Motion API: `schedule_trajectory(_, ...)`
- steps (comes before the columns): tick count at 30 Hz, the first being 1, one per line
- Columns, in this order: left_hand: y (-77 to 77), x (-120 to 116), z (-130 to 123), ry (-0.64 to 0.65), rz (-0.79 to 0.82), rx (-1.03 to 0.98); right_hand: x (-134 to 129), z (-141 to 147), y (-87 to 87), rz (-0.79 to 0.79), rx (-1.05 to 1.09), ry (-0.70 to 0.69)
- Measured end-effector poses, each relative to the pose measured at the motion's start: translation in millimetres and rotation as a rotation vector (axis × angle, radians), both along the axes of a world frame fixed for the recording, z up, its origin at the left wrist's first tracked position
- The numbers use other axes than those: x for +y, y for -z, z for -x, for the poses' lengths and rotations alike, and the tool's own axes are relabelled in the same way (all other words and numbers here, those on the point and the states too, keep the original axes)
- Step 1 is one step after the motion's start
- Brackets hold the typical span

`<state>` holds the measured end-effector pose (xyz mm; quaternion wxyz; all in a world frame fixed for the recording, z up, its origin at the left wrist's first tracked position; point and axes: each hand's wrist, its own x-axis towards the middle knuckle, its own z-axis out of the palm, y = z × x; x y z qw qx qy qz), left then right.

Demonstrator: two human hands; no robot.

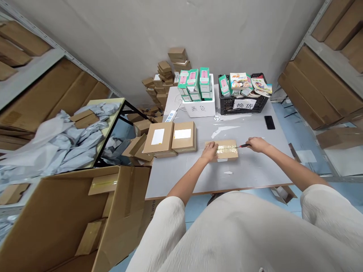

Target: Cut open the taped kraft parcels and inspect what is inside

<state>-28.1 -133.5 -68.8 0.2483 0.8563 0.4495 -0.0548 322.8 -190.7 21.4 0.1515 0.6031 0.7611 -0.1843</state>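
A small cardboard box (pixel 228 154) with shiny clear tape along its top lies flat on the table. My left hand (pixel 210 152) grips its left end, fingers bent over the top. In my closed right hand (pixel 257 144) is a slim utility knife (pixel 243 146) with red and black on it; its tip points left and meets the taped seam at the box's right end. The blade itself is too small to make out. Left of my left hand stand two larger closed cartons, one (pixel 160 138) beside the other (pixel 184 136), each bearing a white label.
Along the table's (pixel 181 177) back stand a white bin (pixel 198 108) of green-and-pink boxes and a black crate (pixel 241 106) with booklets. A phone (pixel 269 122) lies at the right. A big open carton (pixel 124 211) stands at the left, near a shelf of grey mailing bags (pixel 65 132).
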Motion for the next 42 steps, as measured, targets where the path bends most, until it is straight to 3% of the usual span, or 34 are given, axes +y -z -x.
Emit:
schedule_trajectory(4,-2.6,-11.6,-14.5,0.047,-0.056,0.03,-8.5,-21.9,6.9,-0.015,0.08,0.076)
schedule_trajectory(8,-3.1,-22.5,-48.4,0.131,-0.044,-0.022,-13.8,-41.8,15.0,-0.061,0.167,0.135)
schedule_trajectory(13,2.8,-23.7,-78.1,0.085,-0.037,0.042,-18.1,-51.1,28.5,-0.066,0.267,0.166)
schedule_trajectory(23,14.4,-30.7,-79.2,0.086,-0.067,0.067,-11.8,-39.6,54.6,-0.014,0.442,0.203)
schedule_trajectory(36,12.5,-32.4,-81.9,0.052,-0.067,0.089,27.2,-18.9,48.4,0.096,0.151,-0.013)
schedule_trajectory(42,13.9,-29.9,-81.9,0.045,-0.055,0.097,33.7,-14.3,51.4,0.189,0.281,0.017)
